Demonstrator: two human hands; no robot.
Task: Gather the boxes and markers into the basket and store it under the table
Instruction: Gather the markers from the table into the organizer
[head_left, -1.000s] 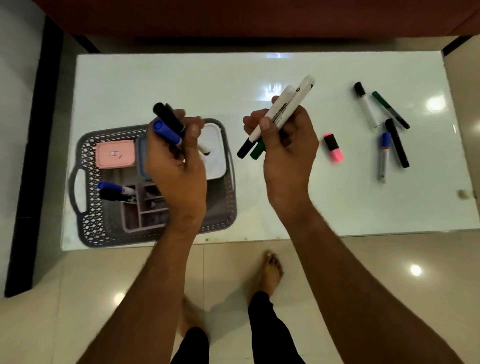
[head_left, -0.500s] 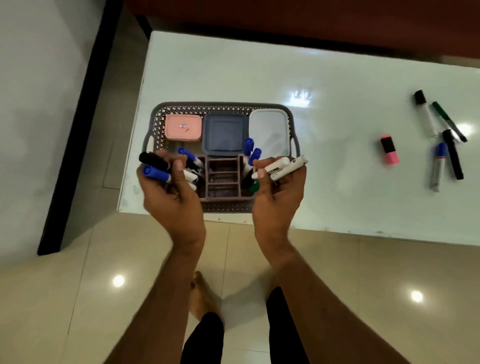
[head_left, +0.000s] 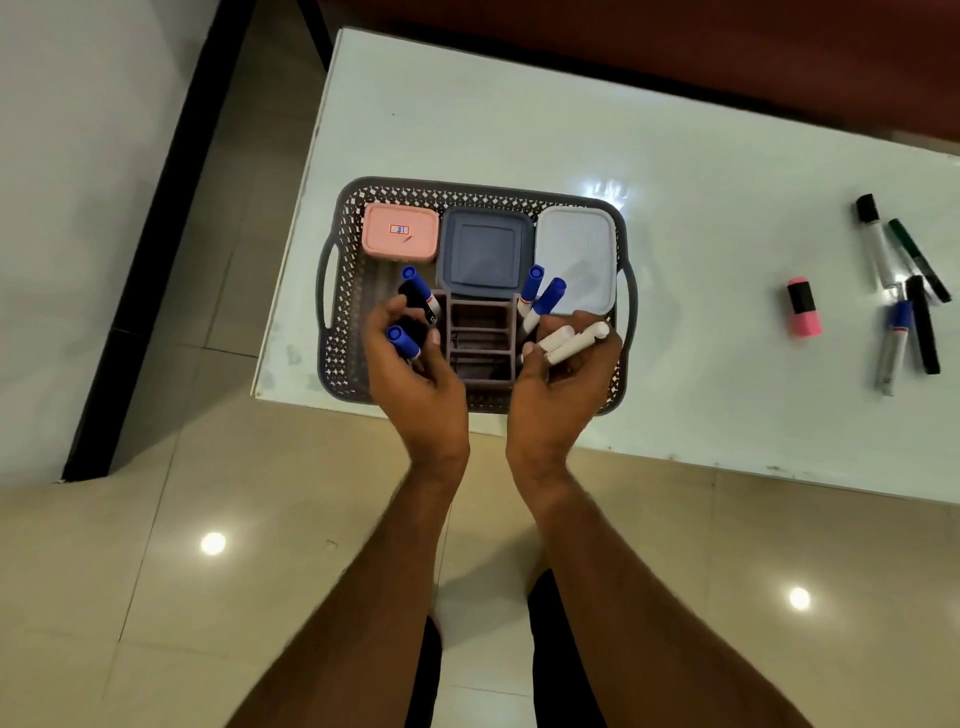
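1. Where the basket (head_left: 343, 291) sits at the counter's (head_left: 467, 114) near left corner, its three boxes line the far wall: a pink box (head_left: 400, 231), a dark blue box (head_left: 485, 252) and a pale box (head_left: 576, 254), with a divided organiser (head_left: 480, 338) in front of them
2. Over the basket's near left part, the left hand (head_left: 410, 364) is curled round a blue-capped marker (head_left: 402, 340) and what looks like a black one; two more markers (head_left: 418, 291) stand just beyond its fingers
3. Right of the organiser, two upright blue-capped markers (head_left: 540, 296) lean between it and the pale box
4. Over the basket's near right part, the right hand (head_left: 561, 379) pinches two white-bodied markers (head_left: 571, 343), their long axes running up and to the right
5. Both loads are directly above the basket, so I judge the drop is straight down, each hand on its own side
6. Well apart to the right on the counter lie a pink highlighter (head_left: 804, 306) and a cluster of four markers (head_left: 904, 291), mostly lengthwise away from the person; the right hand is nearer them
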